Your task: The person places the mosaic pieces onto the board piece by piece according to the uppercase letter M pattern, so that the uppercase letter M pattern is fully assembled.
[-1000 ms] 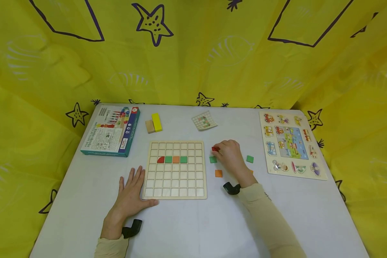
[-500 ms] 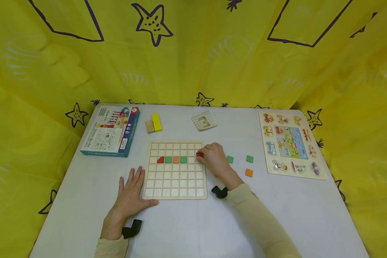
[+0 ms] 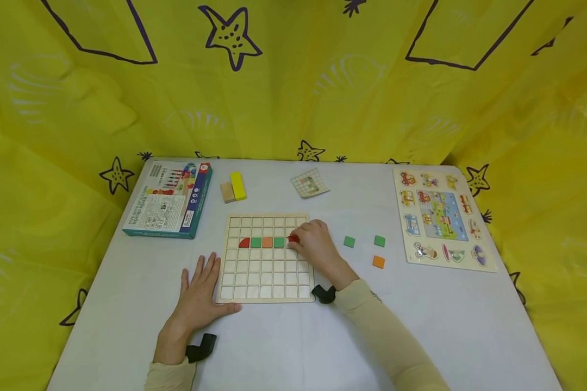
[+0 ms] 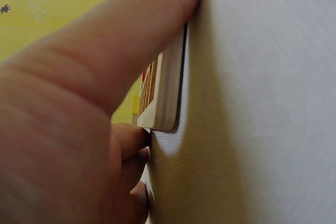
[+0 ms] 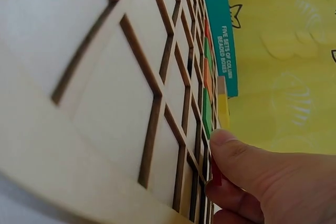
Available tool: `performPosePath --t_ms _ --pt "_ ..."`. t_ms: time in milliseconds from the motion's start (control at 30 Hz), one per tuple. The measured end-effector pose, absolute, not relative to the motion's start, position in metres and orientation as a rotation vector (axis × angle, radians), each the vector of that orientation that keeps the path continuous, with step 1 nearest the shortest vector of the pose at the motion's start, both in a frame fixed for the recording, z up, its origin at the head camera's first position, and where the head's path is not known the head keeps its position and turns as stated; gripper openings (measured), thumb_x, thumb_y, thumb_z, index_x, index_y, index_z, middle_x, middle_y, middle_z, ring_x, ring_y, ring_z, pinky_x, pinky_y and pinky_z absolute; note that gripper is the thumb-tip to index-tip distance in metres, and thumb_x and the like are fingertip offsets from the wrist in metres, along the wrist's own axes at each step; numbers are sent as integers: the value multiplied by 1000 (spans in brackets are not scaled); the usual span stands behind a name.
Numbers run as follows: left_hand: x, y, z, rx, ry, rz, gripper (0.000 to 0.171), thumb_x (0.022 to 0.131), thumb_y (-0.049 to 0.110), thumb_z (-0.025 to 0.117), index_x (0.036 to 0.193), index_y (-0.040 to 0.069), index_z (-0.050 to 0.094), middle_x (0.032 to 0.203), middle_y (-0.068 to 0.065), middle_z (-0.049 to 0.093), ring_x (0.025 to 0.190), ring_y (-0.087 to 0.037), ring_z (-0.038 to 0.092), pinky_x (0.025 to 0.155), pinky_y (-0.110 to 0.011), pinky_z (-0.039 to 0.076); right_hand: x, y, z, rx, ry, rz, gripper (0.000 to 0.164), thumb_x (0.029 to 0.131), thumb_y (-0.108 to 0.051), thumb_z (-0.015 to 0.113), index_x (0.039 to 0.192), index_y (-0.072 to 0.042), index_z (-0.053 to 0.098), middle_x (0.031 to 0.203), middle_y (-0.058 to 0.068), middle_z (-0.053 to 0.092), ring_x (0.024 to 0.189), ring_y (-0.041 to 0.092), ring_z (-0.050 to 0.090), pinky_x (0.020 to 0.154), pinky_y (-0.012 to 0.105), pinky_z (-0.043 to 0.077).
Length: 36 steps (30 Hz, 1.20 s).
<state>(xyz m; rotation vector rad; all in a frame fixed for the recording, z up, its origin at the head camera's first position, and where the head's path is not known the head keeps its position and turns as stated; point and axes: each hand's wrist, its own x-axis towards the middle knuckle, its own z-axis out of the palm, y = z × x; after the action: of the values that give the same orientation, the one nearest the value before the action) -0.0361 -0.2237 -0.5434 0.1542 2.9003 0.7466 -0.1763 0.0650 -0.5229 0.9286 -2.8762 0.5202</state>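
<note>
A wooden grid board [image 3: 263, 298] lies on the table. Across one row sit a red quarter-round tile [image 3: 244, 243], a green tile [image 3: 256, 243], an orange tile [image 3: 267, 243] and another green tile [image 3: 279, 243]. Just right of these, my right hand [image 3: 317, 247] pinches a red tile [image 3: 293, 239] over the grid; in the right wrist view, thumb and fingers hide most of this tile [image 5: 216, 171]. My left hand [image 3: 198, 296] rests with fingers spread at the board's lower left corner. Its thumb lies along the near edge of the board [image 4: 167, 95] in the left wrist view.
Right of the board lie two green tiles [image 3: 349, 241] and an orange tile [image 3: 379, 262]. Behind it are a pattern card [image 3: 310, 183] and a yellow block [image 3: 237, 185] beside a plain wooden one [image 3: 227, 192]. A boxed set [image 3: 168, 198] stands left, a picture puzzle [image 3: 442, 217] right.
My right hand has carried the red tile leftward from beside the board to the row of tiles. A green tile right of the board has come into view. My left hand has stayed put.
</note>
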Motion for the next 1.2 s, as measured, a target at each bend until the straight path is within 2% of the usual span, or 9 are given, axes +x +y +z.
performPosePath --t_ms 567,900,1200 --pt "-36 -223 -543 154 2899 747 128 64 69 77 153 -4 21 160 -19 13 146 -37 -3 108 -62 -12 -173 59 -524 910 -2850 481 27 83 -36 78 94 -11 74 93 2 69 97 26 58 100 48 36" --pt "-36 -223 -543 163 2900 753 128 64 71 76 153 -3 21 160 -18 13 146 -37 -3 108 -62 -11 -175 67 -523 834 -2905 508 34 83 -41 76 100 -12 75 97 2 70 96 25 58 100 47 35" --pt "-36 -223 -542 158 2897 754 127 64 69 77 153 -3 20 160 -18 12 146 -37 -4 108 -62 -12 -178 92 -519 751 -2940 566 38 84 -38 76 107 -7 74 102 5 69 97 26 57 102 47 33"
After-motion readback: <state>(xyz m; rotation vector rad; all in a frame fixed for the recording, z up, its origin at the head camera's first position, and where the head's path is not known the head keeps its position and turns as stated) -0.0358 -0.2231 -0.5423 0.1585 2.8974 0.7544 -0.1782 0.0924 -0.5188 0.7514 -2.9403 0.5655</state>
